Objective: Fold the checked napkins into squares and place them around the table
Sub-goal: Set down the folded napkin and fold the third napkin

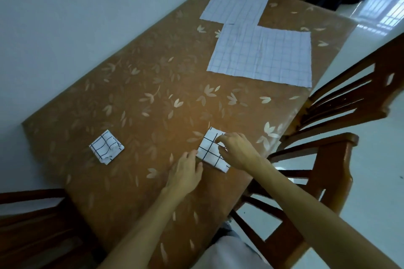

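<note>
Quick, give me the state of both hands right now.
Left hand: open, straight fingertips touching the edge of the folded napkin.
Right hand: fingers curled, pinching that same napkin.

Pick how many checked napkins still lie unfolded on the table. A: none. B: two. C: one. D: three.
B: the far napkin and the nearer napkin lie spread flat, while the other two, the left square and the right square, are already folded.

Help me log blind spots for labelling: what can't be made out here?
Head view:
- Near folded napkin, right part: under right hand.
- Right hand, grip: fingertips hidden by its knuckles.
- Far flat napkin: checks blurred, faint.
- Table, near end: cut by bottom edge.
</note>
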A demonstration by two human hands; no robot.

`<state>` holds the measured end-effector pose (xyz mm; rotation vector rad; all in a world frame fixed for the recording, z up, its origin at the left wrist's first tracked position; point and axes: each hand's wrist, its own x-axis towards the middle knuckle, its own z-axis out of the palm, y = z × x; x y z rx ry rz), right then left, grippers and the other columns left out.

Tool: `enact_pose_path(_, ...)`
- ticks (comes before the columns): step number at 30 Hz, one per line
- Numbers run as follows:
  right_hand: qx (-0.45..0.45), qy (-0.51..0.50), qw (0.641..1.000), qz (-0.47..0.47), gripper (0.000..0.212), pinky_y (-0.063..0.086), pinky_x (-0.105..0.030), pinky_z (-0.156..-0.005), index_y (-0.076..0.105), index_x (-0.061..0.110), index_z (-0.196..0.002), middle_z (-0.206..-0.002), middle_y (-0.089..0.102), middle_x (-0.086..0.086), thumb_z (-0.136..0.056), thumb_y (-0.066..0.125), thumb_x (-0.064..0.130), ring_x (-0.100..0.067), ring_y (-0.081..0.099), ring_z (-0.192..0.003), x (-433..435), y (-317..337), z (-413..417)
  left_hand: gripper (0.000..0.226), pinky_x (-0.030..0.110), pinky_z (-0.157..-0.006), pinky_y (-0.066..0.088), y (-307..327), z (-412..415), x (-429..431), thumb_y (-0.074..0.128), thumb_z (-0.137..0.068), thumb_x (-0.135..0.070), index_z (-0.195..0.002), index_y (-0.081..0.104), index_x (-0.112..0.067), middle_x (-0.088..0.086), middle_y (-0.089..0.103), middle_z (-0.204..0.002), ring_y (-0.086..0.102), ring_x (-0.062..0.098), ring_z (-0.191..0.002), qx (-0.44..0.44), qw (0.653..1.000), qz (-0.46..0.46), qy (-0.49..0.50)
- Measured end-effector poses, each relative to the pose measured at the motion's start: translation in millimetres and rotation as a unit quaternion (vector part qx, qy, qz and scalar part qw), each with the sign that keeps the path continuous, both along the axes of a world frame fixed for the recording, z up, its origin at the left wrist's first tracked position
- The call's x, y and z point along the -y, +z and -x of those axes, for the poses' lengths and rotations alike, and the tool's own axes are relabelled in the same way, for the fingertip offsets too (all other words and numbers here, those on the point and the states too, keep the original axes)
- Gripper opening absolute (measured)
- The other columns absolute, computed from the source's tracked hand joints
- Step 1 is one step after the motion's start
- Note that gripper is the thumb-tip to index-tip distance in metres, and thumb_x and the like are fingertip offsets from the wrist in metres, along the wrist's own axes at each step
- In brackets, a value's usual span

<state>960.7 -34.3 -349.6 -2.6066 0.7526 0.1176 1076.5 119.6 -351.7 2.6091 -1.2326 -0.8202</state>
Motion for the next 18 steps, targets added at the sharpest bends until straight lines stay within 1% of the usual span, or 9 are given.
enact_pose_path(1,0.008,-0.009,1.0,0.002,0.036,0.038,-0.037,-0.102,0.063,0.015,-0.13,-0.128,0.067,-0.005,-0.098,0.048,0.017,-0.026,0.058,-0.119,-7.1,10.2,6.4,0.041,0.047,-0.116,0.034,10.1,0.7,-5.5,0.046,-0.103,-0.033,-0.142,0.045,-0.021,0.002,0.055,-0.137,0.052,0.026,-0.128,0.002,1.0,0.002,-0.003)
enact_pose_path(2,0.015,-0.018,1.0,0.002,0.036,0.04,-0.038,-0.101,0.063,0.015,-0.131,-0.128,0.067,-0.005,-0.098,0.049,0.018,-0.026,0.059,-0.117,-14.4,19.0,14.3,0.038,0.048,-0.115,0.035,16.9,1.7,-11.8,0.047,-0.102,-0.031,-0.139,0.048,-0.02,0.003,0.057,-0.133,0.052,0.026,-0.127,0.001,1.0,0.012,-0.005)
enact_pose_path(4,0.021,-0.039,0.999,0.001,0.036,0.043,-0.038,-0.098,0.062,0.016,-0.131,-0.13,0.066,-0.004,-0.097,0.051,0.021,-0.024,0.06,-0.117,-30.9,35.0,32.6,0.031,0.043,-0.106,0.043,30.5,6.4,-26.3,0.051,-0.1,-0.03,-0.129,0.055,-0.02,0.003,0.061,-0.123,0.055,0.026,-0.12,-0.003,0.999,0.03,-0.011)
enact_pose_path(6,0.018,-0.058,0.998,0.004,0.037,0.045,-0.036,-0.094,0.06,0.016,-0.133,-0.131,0.064,-0.003,-0.097,0.053,0.024,-0.023,0.06,-0.116,-46.9,50.7,51.3,0.029,0.036,-0.095,0.046,43.0,15.0,-40.9,0.054,-0.098,-0.03,-0.125,0.059,-0.02,0.003,0.063,-0.117,0.057,0.025,-0.115,-0.003,0.999,0.049,-0.02)
enact_pose_path(8,0.021,-0.082,0.996,0.007,0.038,0.047,-0.037,-0.094,0.06,0.016,-0.133,-0.129,0.064,-0.004,-0.096,0.054,0.025,-0.023,0.061,-0.114,-60.0,63.8,68.8,0.032,0.035,-0.095,0.045,55.7,25.5,-52.0,0.056,-0.097,-0.029,-0.127,0.06,-0.018,0.004,0.064,-0.119,0.057,0.024,-0.116,-0.009,0.997,0.06,-0.039)
enact_pose_path(10,0.03,-0.101,0.994,0.006,0.039,0.048,-0.04,-0.099,0.059,0.016,-0.133,-0.128,0.064,-0.004,-0.095,0.054,0.025,-0.022,0.061,-0.113,-69.9,75.7,83.6,0.032,0.037,-0.097,0.047,68.4,37.0,-60.0,0.057,-0.097,-0.029,-0.126,0.061,-0.017,0.006,0.065,-0.12,0.056,0.025,-0.117,-0.016,0.996,0.077,-0.047)
enact_pose_path(12,0.04,-0.111,0.993,0.009,0.041,0.047,-0.041,-0.101,0.057,0.015,-0.135,-0.127,0.064,-0.005,-0.096,0.054,0.027,-0.021,0.061,-0.112,-75.9,87.2,95.3,0.03,0.039,-0.095,0.049,81.1,48.2,-65.7,0.058,-0.096,-0.029,-0.123,0.063,-0.018,0.004,0.066,-0.118,0.058,0.024,-0.113,-0.018,0.994,0.095,-0.046)
enact_pose_path(15,0.072,-0.126,0.989,0.007,0.047,0.052,-0.036,-0.095,0.051,0.014,-0.14,-0.131,0.061,-0.005,-0.097,0.057,0.029,-0.02,0.06,-0.115,-79.4,102.0,108.3,0.026,0.036,-0.087,0.052,93.7,59.0,-67.9,0.06,-0.094,-0.027,-0.118,0.065,-0.02,0.002,0.068,-0.114,0.062,0.021,-0.105,-0.027,0.992,0.119,-0.043)
enact_pose_path(18,0.095,-0.147,0.985,0.002,0.048,0.055,-0.034,-0.093,0.047,0.015,-0.143,-0.134,0.06,-0.004,-0.098,0.057,0.03,-0.018,0.06,-0.115,-78.8,112.5,123.6,0.025,0.031,-0.084,0.05,102.2,67.9,-60.7,0.061,-0.093,-0.023,-0.117,0.066,-0.019,0.0,0.069,-0.114,0.064,0.02,-0.108,-0.036,0.989,0.133,-0.044)
